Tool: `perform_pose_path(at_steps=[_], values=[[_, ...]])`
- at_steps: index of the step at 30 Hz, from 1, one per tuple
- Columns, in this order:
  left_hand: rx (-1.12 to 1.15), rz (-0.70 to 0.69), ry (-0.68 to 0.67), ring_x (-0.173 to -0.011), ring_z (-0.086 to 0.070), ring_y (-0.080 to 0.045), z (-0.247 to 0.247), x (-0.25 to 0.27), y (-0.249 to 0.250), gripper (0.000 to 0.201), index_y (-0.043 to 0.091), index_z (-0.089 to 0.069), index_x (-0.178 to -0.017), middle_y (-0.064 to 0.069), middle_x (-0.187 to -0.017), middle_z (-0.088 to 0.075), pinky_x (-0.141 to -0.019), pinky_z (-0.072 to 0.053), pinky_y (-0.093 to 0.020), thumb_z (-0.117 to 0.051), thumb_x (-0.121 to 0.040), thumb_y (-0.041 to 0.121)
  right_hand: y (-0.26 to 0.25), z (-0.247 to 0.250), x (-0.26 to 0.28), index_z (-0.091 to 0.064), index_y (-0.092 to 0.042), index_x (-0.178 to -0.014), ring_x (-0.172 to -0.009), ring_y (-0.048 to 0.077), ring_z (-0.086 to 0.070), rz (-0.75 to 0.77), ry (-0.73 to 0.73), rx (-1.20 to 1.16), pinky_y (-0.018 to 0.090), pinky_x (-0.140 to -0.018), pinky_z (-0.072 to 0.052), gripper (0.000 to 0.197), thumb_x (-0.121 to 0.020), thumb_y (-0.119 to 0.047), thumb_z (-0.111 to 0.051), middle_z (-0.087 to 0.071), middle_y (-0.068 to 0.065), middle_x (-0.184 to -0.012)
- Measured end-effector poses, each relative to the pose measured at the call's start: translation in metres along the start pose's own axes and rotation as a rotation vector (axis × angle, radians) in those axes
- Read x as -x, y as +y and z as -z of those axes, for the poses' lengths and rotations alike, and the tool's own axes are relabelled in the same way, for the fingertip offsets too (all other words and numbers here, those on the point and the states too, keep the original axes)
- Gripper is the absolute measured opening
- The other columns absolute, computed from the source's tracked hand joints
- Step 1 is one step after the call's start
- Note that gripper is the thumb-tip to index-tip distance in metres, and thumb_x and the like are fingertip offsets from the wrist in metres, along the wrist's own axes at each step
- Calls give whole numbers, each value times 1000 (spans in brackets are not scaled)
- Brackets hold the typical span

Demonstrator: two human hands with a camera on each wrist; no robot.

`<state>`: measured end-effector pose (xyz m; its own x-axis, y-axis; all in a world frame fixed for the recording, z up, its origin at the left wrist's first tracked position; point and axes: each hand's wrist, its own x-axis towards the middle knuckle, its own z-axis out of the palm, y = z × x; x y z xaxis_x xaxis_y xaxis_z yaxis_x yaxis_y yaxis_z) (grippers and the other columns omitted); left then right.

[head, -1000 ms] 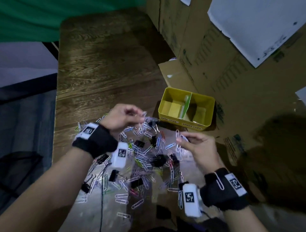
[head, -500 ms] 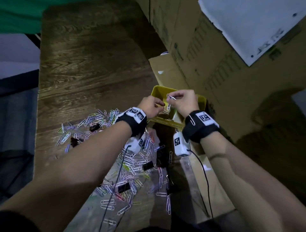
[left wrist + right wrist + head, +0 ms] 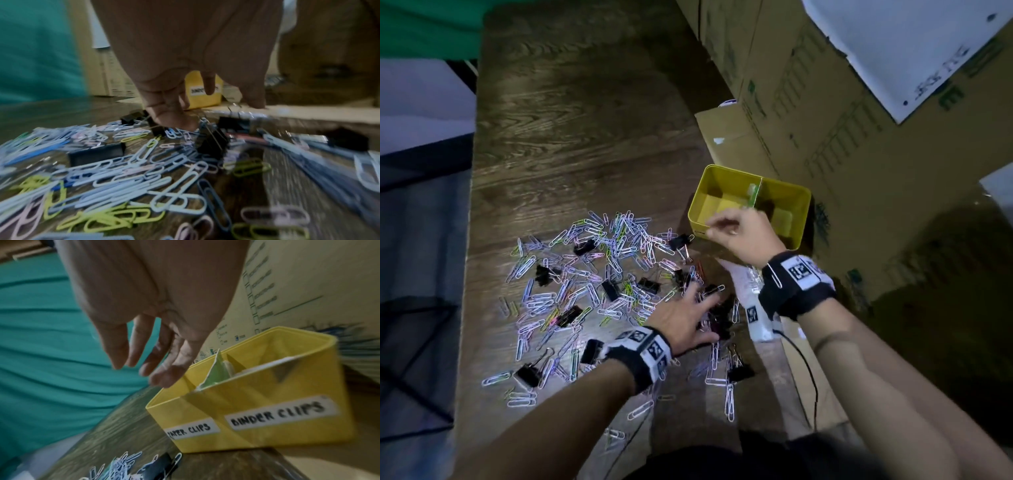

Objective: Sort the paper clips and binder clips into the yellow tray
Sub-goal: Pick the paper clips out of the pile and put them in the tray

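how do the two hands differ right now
The left hand is low over the scattered pile of coloured paper clips and black binder clips, fingers spread down onto them; the right hand is raised at the near rim of the yellow divided tray. The left touches clips; the right, fingers loose, holds nothing. Both wear black wristbands.

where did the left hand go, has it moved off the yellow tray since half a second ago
Yes. The left hand has moved back from the yellow tray toward the person, and now spreads over the clip pile.
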<state>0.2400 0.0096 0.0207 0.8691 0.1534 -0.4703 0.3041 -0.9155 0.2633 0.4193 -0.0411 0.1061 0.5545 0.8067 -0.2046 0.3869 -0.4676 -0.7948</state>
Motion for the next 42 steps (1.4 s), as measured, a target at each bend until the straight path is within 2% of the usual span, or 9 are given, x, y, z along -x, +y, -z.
perform_pose_path(at_steps=[4, 9, 13, 20, 26, 30, 38, 40, 42], values=[[-141, -43, -19, -75, -62, -31, -10, -10, 16, 67, 38, -5, -140, -14, -138, -26, -56, -46, -35, -39, -87, 62, 15, -12, 50, -69, -21, -75, -77, 10, -65, -175, -316, 203, 22, -75, -51, 7, -78, -20, -76, -70, -4, -80], [-153, -102, -28, -70, -61, -29, -24, -14, 8, 40, 31, -19, -134, -12, -129, -31, -53, -49, -36, -34, -98, 39, 50, -46, 101, -68, -21, -102, -93, 16, -60, -342, -608, 537, 25, -79, -47, 38, -67, -25, -83, -65, -1, -107], [-102, -188, -33, -71, -60, -27, -27, -13, -3, 27, 26, -32, -126, -11, -129, -34, -56, -51, -37, -36, -99, 27, 69, -71, 124, -63, -24, -110, -111, 21, -52, -267, -546, 597, 39, -96, -40, 54, -62, -34, -85, -52, 0, -122], [298, -160, 175, -90, -58, -25, -27, -5, -24, 24, 14, -61, -112, -9, -110, -51, -84, -51, -37, -57, -89, 13, 80, -75, 133, -62, -16, -114, -101, 20, -58, -247, -490, 362, 29, -86, -48, 44, -73, -22, -80, -61, 6, -114], [359, -165, 341, -87, -54, -14, -11, 12, -44, 14, 10, -69, -97, -5, -99, -56, -83, -49, -27, -64, -84, 12, 98, -69, 138, -66, -21, -96, -80, 13, -62, -351, -371, 141, 20, -72, -47, 23, -76, -17, -77, -64, 0, -91], [284, -151, 323, -87, -57, -15, -7, 26, -77, 16, 11, -68, -99, -4, -102, -55, -82, -52, -27, -64, -83, 13, 109, -50, 133, -67, -29, -72, -83, 17, -68, -450, -150, -61, 28, -79, -53, 21, -76, -10, -76, -71, -2, -82], [112, -71, 190, -83, -64, -26, 1, 36, -106, 33, 14, -64, -109, -9, -118, -51, -67, -58, -36, -60, -80, -3, 124, -18, 114, -66, -26, -86, -104, 20, -60, -539, 72, 144, 26, -88, -49, 16, -84, -10, -67, -61, 5, -109], [22, -28, 255, -82, -62, -22, 6, 39, -100, 41, 16, -65, -110, -8, -118, -52, -65, -57, -30, -61, -75, -5, 121, -20, 115, -67, -24, -96, -116, 20, -52, -465, 87, 242, 26, -95, -44, 15, -83, -17, -70, -48, 5, -128], [-22, -32, 384, -83, -60, -21, 11, 44, -82, 43, 17, -66, -107, -7, -110, -57, -66, -56, -29, -62, -71, -6, 110, -21, 118, -66, -22, -97, -107, 11, -51, -372, 56, 288, 12, -89, -37, 16, -82, -26, -70, -50, -3, -117]])
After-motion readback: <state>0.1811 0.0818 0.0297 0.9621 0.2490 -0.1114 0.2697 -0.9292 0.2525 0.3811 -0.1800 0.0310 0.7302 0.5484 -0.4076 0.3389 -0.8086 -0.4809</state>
